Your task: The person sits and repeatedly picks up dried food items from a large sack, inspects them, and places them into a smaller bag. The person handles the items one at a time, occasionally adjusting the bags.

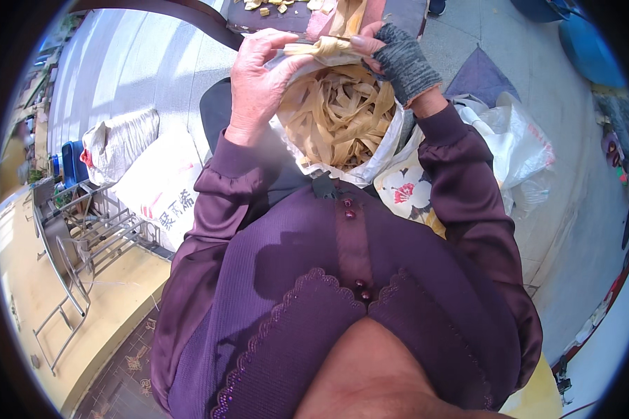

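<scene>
My left hand (257,84) and my right hand (398,63), in a grey fingerless glove, are raised over a white sack (293,150). Both have their fingers closed on a pale tan strip (323,47), folded or knotted, held between them at the sack's upper edge. Many loose, flat tan strips (335,112) fill the sack below my hands. Just beyond, a dark board (279,21) with a pink area carries several small pale pieces and more strip material. Some of my fingertips are hidden behind the strip.
Bulging white sacks (154,188) and a metal rack (80,251) on a yellow ledge are at left. A flowered cushion (405,195), crumpled white bags (510,146) and a purple cloth (482,77) lie at right. Blue tubs (594,49) stand at upper right.
</scene>
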`<action>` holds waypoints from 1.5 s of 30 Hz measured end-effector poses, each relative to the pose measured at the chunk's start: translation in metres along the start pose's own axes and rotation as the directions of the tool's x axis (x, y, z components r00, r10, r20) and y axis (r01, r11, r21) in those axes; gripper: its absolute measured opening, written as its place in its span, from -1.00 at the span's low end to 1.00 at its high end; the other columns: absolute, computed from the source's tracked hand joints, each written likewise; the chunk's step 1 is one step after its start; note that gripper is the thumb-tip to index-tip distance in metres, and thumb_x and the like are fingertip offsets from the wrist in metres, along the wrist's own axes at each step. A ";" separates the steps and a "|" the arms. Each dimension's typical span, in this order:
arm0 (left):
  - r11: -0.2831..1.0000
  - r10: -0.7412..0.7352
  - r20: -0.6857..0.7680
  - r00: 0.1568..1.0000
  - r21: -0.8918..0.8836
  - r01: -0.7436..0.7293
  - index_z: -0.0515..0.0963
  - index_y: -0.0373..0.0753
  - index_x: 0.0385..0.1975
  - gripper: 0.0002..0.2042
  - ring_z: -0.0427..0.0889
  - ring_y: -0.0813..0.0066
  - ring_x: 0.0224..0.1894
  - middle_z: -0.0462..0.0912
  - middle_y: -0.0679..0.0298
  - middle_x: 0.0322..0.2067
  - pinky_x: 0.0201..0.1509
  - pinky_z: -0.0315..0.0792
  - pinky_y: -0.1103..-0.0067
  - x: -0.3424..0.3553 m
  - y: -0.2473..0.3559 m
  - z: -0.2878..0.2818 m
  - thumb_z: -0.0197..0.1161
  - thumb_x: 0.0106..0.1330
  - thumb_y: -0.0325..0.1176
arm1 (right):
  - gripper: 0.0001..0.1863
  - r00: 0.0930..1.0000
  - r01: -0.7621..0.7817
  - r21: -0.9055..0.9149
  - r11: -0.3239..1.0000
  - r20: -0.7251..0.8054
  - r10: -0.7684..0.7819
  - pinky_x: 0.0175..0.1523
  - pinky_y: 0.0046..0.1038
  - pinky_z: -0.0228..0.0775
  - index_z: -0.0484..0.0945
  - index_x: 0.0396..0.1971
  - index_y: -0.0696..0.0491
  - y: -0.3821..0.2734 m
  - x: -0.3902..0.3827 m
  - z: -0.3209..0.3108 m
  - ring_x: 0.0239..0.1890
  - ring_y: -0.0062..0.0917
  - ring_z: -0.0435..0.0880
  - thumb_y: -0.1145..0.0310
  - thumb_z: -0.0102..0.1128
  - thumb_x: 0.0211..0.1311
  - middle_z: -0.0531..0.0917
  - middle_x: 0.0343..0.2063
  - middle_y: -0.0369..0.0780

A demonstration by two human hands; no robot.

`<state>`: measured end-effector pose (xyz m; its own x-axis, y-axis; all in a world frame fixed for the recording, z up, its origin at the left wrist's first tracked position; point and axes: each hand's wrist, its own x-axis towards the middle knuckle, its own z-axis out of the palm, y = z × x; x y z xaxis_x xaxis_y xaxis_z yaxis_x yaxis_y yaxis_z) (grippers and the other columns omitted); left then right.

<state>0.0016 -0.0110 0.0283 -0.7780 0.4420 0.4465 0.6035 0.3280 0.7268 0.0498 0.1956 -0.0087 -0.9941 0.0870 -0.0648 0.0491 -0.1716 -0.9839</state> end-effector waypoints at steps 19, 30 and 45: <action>0.765 0.349 0.271 0.897 0.469 -0.440 0.41 -0.12 -0.38 -0.87 0.56 0.31 -0.42 0.50 0.34 -0.50 -0.40 0.40 0.47 0.016 -0.085 0.028 0.19 0.10 -0.42 | -0.61 0.949 0.315 -0.585 0.747 0.192 -0.250 -0.25 -0.38 0.39 0.55 -0.40 0.18 0.001 -0.002 0.027 -0.43 -0.33 0.58 0.09 0.18 0.11 0.56 -0.54 -0.12; 0.658 -0.323 0.421 0.848 -0.544 0.521 0.45 -0.20 -0.12 -0.77 0.30 0.81 -0.52 0.37 0.52 -0.51 -0.43 0.26 0.74 0.062 -0.056 0.049 0.08 0.38 -0.22 | -0.59 0.886 0.211 -0.849 0.485 -0.044 -0.462 -0.23 -0.29 0.41 0.59 -0.37 0.15 -0.013 0.042 -0.027 -0.40 -0.20 0.61 0.04 0.12 0.17 0.60 -0.50 -0.04; 0.960 -0.276 0.299 0.913 0.134 0.246 0.58 -0.18 -0.25 -0.73 0.60 0.27 -0.26 0.63 0.12 -0.37 -0.13 0.41 0.45 0.097 -0.073 0.068 0.15 0.20 -0.14 | -0.51 0.954 -0.028 -0.924 0.383 -0.139 -0.266 -0.07 -0.20 0.39 0.59 -0.30 0.14 0.032 0.088 -0.041 -0.22 -0.08 0.59 -0.04 -0.02 0.21 0.61 -0.31 0.02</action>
<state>-0.1058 0.0643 -0.0168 -0.8249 0.5630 0.0509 0.4112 0.5358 0.7374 -0.0321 0.2375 -0.0528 -0.9480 0.2647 0.1765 0.1357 0.8382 -0.5283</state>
